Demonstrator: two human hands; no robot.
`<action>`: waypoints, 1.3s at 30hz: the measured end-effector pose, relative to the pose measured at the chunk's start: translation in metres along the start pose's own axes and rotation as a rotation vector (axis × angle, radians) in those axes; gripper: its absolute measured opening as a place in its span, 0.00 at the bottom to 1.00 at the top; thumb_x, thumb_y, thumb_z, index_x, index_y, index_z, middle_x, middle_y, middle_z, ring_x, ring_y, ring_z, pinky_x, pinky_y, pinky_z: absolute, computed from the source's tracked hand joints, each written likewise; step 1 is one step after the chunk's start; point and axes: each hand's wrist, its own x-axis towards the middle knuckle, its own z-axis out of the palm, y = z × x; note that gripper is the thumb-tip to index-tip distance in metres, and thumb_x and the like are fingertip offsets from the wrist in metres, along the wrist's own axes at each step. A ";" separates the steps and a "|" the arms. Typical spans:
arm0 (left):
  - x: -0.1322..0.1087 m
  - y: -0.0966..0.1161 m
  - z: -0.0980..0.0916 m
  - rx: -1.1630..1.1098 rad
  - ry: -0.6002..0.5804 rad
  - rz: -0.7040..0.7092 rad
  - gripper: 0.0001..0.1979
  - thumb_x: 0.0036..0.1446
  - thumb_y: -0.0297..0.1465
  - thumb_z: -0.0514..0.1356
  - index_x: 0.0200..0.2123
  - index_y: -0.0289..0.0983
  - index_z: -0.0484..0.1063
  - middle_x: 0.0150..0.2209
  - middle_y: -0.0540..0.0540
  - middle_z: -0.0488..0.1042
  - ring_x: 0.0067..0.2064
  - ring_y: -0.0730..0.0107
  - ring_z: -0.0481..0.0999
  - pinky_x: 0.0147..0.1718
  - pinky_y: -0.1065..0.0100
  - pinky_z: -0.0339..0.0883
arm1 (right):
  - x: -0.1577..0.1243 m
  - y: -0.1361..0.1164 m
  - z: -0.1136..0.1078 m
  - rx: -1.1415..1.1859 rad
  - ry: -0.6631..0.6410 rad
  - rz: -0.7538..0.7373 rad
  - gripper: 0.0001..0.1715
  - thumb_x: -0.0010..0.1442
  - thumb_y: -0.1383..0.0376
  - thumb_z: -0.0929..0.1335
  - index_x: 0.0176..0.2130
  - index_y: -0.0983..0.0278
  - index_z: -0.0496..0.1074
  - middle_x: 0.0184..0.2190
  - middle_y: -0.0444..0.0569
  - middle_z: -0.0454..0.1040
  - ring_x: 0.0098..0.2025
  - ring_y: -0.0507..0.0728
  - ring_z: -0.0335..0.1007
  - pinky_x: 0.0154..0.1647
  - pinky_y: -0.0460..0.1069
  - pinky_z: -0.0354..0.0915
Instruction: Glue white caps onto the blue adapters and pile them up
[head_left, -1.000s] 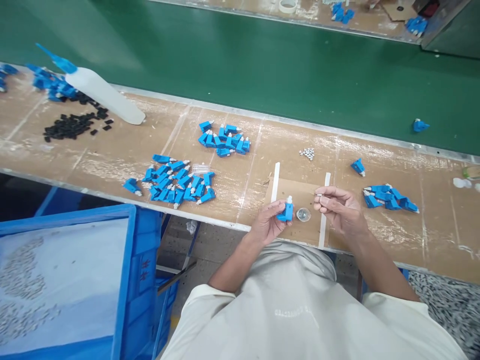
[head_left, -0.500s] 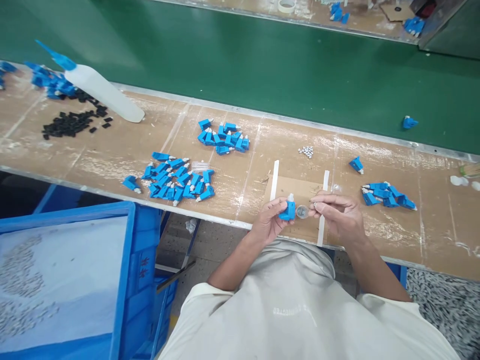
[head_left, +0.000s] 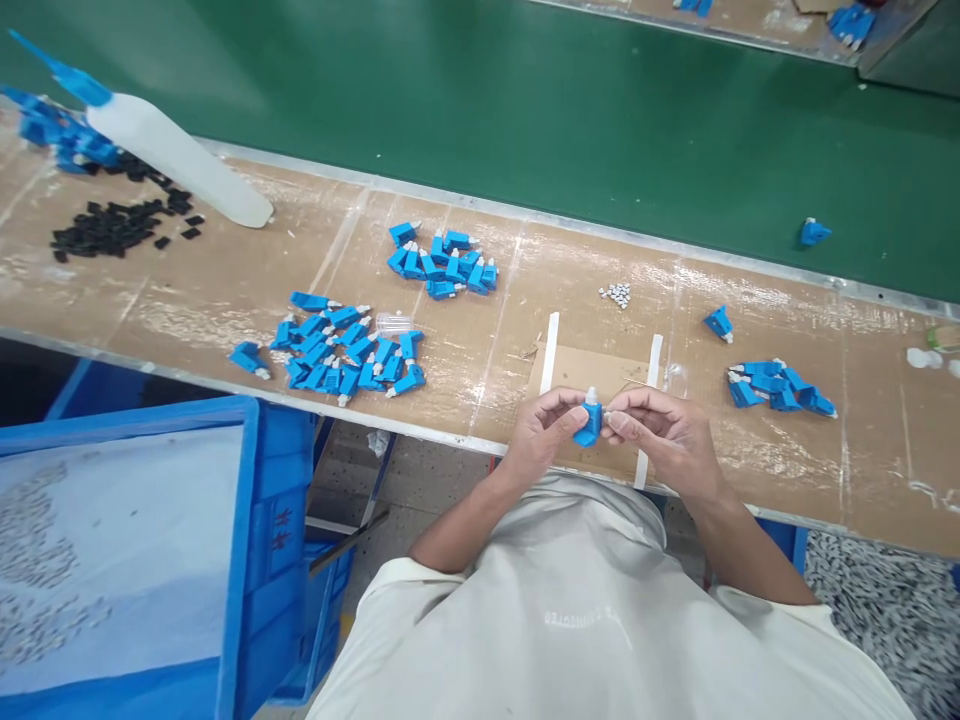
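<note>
Between finger and thumb, my left hand (head_left: 541, 432) holds a blue part (head_left: 590, 424) upright, its white tip pointing up. My right hand (head_left: 664, 432) is pinched at the right side of that part, on something too small to make out. Both hands are over a cardboard piece (head_left: 596, 366) between two white tape strips (head_left: 550, 352). Beyond them lies a little heap of small white pieces (head_left: 619, 294). A lone blue part (head_left: 719, 323) and a small group of blue parts (head_left: 784, 385) rest to the right.
Two heaps of blue parts (head_left: 349, 350) lie left on the covered table (head_left: 442, 400). Farther left are black pieces (head_left: 112, 229) and a leaning white bottle (head_left: 176, 160). A green surface (head_left: 525, 120) runs behind. A blue crate (head_left: 262, 560) stands lower left.
My right hand has moved left to the blue part, which has turned in my left hand. The clear round disc seen between the hands no longer shows. The whole view has shifted slightly.
</note>
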 end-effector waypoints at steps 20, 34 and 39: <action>0.003 -0.009 0.003 0.066 0.097 0.127 0.24 0.46 0.50 0.74 0.37 0.38 0.81 0.35 0.47 0.78 0.36 0.69 0.75 0.38 0.70 0.70 | 0.001 0.011 0.018 -0.086 0.191 -0.067 0.20 0.56 0.49 0.77 0.32 0.63 0.78 0.29 0.47 0.74 0.24 0.50 0.70 0.22 0.46 0.74; 0.005 -0.005 0.004 0.021 0.132 0.161 0.18 0.45 0.43 0.77 0.35 0.38 0.82 0.33 0.49 0.76 0.36 0.71 0.74 0.36 0.71 0.69 | 0.006 0.013 0.019 -0.137 0.208 -0.083 0.20 0.57 0.49 0.76 0.32 0.63 0.78 0.31 0.47 0.74 0.25 0.50 0.70 0.24 0.46 0.74; 0.009 0.001 0.005 0.030 0.106 0.131 0.19 0.49 0.45 0.74 0.35 0.36 0.80 0.30 0.50 0.76 0.31 0.75 0.73 0.33 0.72 0.69 | 0.009 0.010 0.015 -0.089 0.185 -0.032 0.21 0.56 0.47 0.77 0.33 0.62 0.77 0.31 0.47 0.74 0.26 0.51 0.72 0.26 0.48 0.76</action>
